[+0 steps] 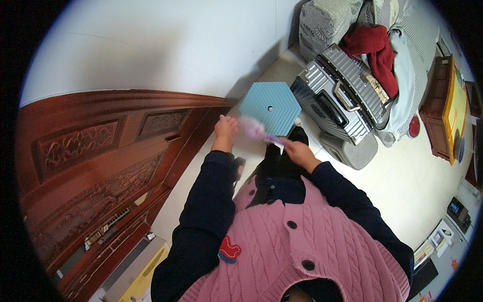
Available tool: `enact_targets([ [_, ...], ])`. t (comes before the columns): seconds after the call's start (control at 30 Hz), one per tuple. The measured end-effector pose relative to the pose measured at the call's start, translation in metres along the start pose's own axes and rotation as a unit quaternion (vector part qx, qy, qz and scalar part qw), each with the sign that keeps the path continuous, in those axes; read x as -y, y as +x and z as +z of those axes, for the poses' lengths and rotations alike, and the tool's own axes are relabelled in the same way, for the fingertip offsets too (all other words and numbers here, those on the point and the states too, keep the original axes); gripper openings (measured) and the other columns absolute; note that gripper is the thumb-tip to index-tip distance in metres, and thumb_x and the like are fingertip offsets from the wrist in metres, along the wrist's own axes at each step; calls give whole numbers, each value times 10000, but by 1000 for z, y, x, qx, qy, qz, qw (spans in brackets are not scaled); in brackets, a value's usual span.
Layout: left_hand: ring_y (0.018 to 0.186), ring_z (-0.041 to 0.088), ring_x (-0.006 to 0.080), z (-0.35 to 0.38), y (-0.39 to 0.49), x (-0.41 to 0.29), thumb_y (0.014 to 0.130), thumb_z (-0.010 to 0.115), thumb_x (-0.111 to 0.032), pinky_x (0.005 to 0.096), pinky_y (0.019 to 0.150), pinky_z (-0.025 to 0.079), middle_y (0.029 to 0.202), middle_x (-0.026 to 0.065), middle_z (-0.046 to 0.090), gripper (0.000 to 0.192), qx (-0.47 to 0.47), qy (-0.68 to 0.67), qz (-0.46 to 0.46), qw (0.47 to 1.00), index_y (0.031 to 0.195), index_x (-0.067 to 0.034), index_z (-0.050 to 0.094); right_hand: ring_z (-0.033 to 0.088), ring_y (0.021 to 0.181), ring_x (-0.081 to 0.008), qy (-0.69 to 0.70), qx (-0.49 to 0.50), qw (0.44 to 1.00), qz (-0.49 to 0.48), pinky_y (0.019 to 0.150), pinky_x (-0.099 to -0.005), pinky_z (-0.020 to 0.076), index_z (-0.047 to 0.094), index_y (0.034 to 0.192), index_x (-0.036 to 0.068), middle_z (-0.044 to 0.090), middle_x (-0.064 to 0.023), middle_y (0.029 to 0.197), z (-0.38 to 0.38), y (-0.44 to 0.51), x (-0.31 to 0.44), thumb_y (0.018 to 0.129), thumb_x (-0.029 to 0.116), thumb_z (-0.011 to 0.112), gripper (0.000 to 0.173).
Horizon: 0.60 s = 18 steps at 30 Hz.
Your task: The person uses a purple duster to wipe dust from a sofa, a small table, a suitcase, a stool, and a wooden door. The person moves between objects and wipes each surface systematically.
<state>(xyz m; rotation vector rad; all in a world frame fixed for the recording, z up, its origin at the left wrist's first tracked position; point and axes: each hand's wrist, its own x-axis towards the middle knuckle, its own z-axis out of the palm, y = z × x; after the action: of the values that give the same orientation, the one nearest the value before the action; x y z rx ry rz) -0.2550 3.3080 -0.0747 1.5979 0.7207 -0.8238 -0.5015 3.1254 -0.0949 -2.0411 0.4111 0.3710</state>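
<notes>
My right hand (302, 154) grips the purple handle of a fluffy duster (253, 130), whose pale purple head is blurred and points left. Close to that head, on its left side, is my left hand (225, 132). Its fingers are partly curled, and I see nothing clearly held in them. Beyond the duster is a light-blue hexagonal ribbed panel (270, 99) with a small round hole at its middle; what supports it is hidden.
A silver ribbed suitcase (336, 90) is to the right, by a grey plastic stool (353, 151) and a patterned sofa (328, 26) with a red garment (373, 49). A carved dark-wood cabinet (109, 151) lines the left. A wooden table with a yellow top (457, 113) stands far right.
</notes>
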Motion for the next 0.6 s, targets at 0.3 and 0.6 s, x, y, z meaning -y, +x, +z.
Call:
enact_targets([
  [0.3,1164,596,256,-11,7,1,1048,335,-484,396,898,473,1335,138,590,601,-2,-30,-1,1000,1381,-4,475,647,874,-403,-88,-49,994,-50,749,-473,513,512,1398,166,674,-204,991,-32,1,-12,988,199,503,411],
  [0.6,1187,590,267,-7,13,-4,1046,333,-499,412,937,467,1324,136,599,605,23,3,17,1000,1369,-12,488,268,478,-23,575,-97,806,100,424,-186,216,471,1448,171,334,88,639,-102,15,6,1041,293,522,428],
])
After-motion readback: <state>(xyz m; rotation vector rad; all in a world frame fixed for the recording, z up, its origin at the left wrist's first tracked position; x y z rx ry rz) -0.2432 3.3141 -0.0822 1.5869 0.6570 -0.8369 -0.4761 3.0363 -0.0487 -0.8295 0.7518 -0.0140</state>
